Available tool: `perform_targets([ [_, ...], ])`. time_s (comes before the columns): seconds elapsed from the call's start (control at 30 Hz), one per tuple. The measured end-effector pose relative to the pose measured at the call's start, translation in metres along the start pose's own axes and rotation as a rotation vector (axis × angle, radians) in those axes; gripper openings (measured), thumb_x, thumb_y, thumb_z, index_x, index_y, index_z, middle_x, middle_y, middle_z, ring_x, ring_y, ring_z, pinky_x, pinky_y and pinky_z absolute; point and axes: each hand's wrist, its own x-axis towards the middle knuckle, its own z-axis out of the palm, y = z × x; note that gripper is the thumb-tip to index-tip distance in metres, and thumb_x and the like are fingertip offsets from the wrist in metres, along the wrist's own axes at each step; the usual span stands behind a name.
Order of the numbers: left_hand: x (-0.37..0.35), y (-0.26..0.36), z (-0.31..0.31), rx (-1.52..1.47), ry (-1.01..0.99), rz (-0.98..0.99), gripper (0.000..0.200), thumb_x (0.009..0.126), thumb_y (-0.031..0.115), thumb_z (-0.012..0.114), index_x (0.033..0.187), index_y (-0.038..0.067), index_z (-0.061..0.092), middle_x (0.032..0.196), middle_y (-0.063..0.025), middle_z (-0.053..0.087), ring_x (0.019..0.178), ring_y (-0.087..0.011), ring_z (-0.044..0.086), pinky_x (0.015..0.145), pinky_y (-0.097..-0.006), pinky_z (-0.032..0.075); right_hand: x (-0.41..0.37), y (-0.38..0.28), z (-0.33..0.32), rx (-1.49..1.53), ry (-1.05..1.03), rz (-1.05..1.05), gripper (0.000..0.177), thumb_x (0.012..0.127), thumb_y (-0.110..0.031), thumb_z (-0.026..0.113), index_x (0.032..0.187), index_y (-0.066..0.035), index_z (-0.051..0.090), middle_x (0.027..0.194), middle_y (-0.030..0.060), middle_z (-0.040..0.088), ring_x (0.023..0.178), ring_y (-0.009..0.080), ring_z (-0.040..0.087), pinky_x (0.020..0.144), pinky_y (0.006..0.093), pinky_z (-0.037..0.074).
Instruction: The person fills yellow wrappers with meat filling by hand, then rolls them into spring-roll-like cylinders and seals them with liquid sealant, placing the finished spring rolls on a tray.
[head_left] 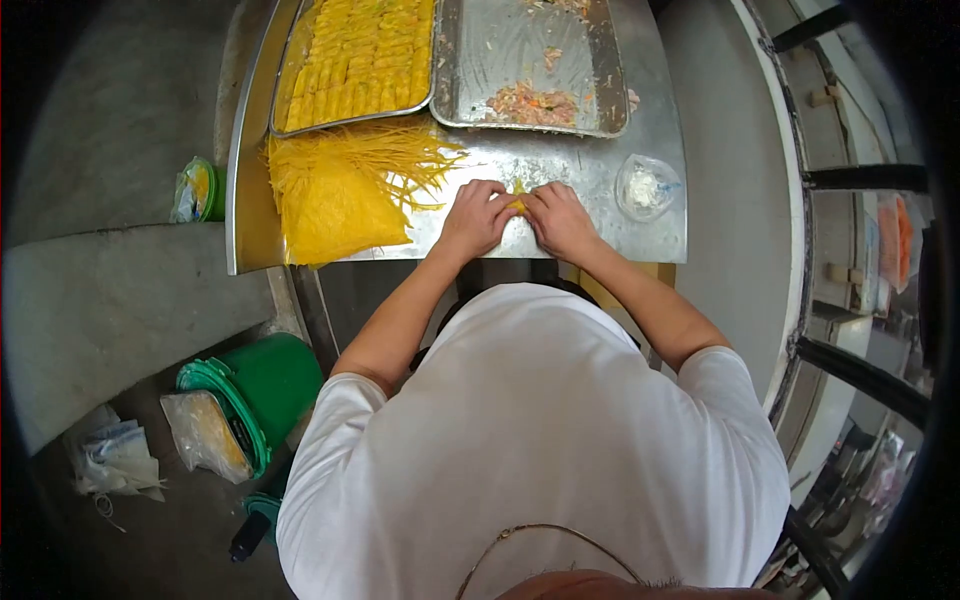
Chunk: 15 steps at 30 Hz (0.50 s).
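Both my hands meet near the front edge of the metal table (pixel 590 240). My left hand (pixel 477 217) and my right hand (pixel 562 219) pinch a small yellow wrapper roll (pixel 518 203) between their fingertips, one at each end. Left of them lies a stack of yellow wrapper sheets (pixel 340 205) with shredded strips at its upper right. A tray (pixel 432 98) behind the stack holds rows of yellow rolls. Beside it, another metal tray (pixel 610 125) has a mound of pinkish filling (pixel 532 104) with orange bits. To the right stands a small clear bowl (pixel 646 188) with white contents.
A green bucket (pixel 285 385) lies on the floor at the lower left, with plastic bags (pixel 118 458) near it. A smaller green container (pixel 214 192) is left of the table. Dark metal bars (pixel 865 178) and a shelf run along the right side.
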Motion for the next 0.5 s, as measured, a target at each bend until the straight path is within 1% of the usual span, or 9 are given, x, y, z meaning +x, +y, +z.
perform_targets([
  [0.07, 0.008, -0.001, -0.001, 0.048, 0.060, -0.017, 0.027, 0.094, 0.022, 0.078, 0.116, 0.008, 0.076, 0.113, -0.0092, 0.068, 0.108, -0.0327, 0.062, 0.094, -0.0445, 0.050, 0.003, 0.000, 0.004, -0.068, 0.017, 0.051, 0.034, 0.094, -0.018, 0.071, 0.126, -0.004, 0.070, 0.114, 0.0136, 0.063, 0.111, 0.0338, 0.059, 0.098, 0.0465, 0.048],
  [0.1, 0.008, 0.000, -0.001, 0.019, 0.079, -0.025, 0.028, 0.094, 0.024, 0.078, 0.118, 0.009, 0.076, 0.113, -0.0074, 0.068, 0.108, -0.0318, 0.062, 0.094, -0.0447, 0.049, 0.004, 0.001, 0.006, -0.068, 0.019, 0.055, 0.034, 0.094, -0.018, 0.071, 0.126, -0.004, 0.070, 0.114, 0.0136, 0.063, 0.111, 0.0338, 0.059, 0.098, 0.0465, 0.048],
  [0.17, 0.010, -0.004, -0.003, 0.037, 0.042, 0.017, 0.029, 0.094, 0.025, 0.078, 0.119, 0.010, 0.076, 0.114, -0.0078, 0.068, 0.108, -0.0316, 0.062, 0.095, -0.0449, 0.049, 0.006, 0.004, 0.007, -0.085, -0.021, 0.127, 0.036, 0.096, -0.019, 0.070, 0.128, -0.005, 0.069, 0.120, 0.0143, 0.063, 0.115, 0.0340, 0.058, 0.101, 0.0474, 0.046],
  [0.2, 0.009, -0.006, -0.004, 0.055, 0.007, 0.052, 0.030, 0.094, 0.025, 0.078, 0.119, 0.010, 0.076, 0.114, -0.0082, 0.068, 0.108, -0.0315, 0.062, 0.096, -0.0451, 0.049, 0.006, 0.000, 0.004, -0.085, -0.019, 0.131, 0.036, 0.096, -0.019, 0.070, 0.128, -0.005, 0.069, 0.120, 0.0143, 0.063, 0.115, 0.0340, 0.058, 0.101, 0.0474, 0.046],
  [0.27, 0.012, -0.009, -0.003, 0.069, 0.004, 0.037, 0.030, 0.093, 0.025, 0.078, 0.120, 0.011, 0.076, 0.115, -0.0088, 0.068, 0.109, -0.0317, 0.062, 0.097, -0.0451, 0.049, 0.007, -0.006, -0.003, -0.017, 0.026, 0.061, 0.036, 0.096, -0.020, 0.069, 0.129, -0.006, 0.069, 0.126, 0.0151, 0.063, 0.119, 0.0345, 0.058, 0.104, 0.0472, 0.046],
  [0.33, 0.015, -0.004, -0.006, 0.078, 0.002, 0.022, 0.031, 0.093, 0.025, 0.079, 0.120, 0.011, 0.076, 0.116, -0.0095, 0.068, 0.110, -0.0319, 0.062, 0.098, -0.0452, 0.048, 0.004, 0.002, 0.005, -0.056, 0.013, 0.066, 0.037, 0.096, -0.021, 0.070, 0.130, -0.006, 0.068, 0.128, 0.0150, 0.063, 0.120, 0.0346, 0.058, 0.105, 0.0474, 0.045],
  [0.4, 0.016, -0.002, -0.011, 0.025, 0.034, 0.053, 0.030, 0.093, 0.024, 0.079, 0.120, 0.012, 0.076, 0.117, -0.0099, 0.067, 0.112, -0.0324, 0.062, 0.099, -0.0452, 0.048, 0.009, 0.009, 0.007, -0.098, 0.004, 0.064, 0.037, 0.097, -0.022, 0.070, 0.130, -0.006, 0.068, 0.129, 0.0149, 0.063, 0.121, 0.0346, 0.058, 0.106, 0.0476, 0.045],
  [0.47, 0.017, -0.007, -0.008, 0.065, 0.047, 0.068, 0.030, 0.094, 0.025, 0.078, 0.121, 0.013, 0.076, 0.118, -0.0095, 0.067, 0.112, -0.0324, 0.062, 0.099, -0.0459, 0.048, 0.013, 0.009, 0.005, -0.111, -0.030, 0.137, 0.040, 0.096, -0.024, 0.071, 0.132, -0.007, 0.067, 0.131, 0.0152, 0.062, 0.122, 0.0347, 0.057, 0.107, 0.0483, 0.044],
  [0.5, 0.018, -0.010, -0.008, 0.106, 0.060, 0.081, 0.030, 0.094, 0.026, 0.078, 0.121, 0.013, 0.076, 0.118, -0.0090, 0.067, 0.113, -0.0325, 0.061, 0.099, -0.0466, 0.048, 0.015, 0.007, 0.005, -0.114, -0.028, 0.139, 0.040, 0.096, -0.024, 0.071, 0.132, -0.007, 0.067, 0.131, 0.0152, 0.062, 0.122, 0.0347, 0.057, 0.107, 0.0483, 0.044],
])
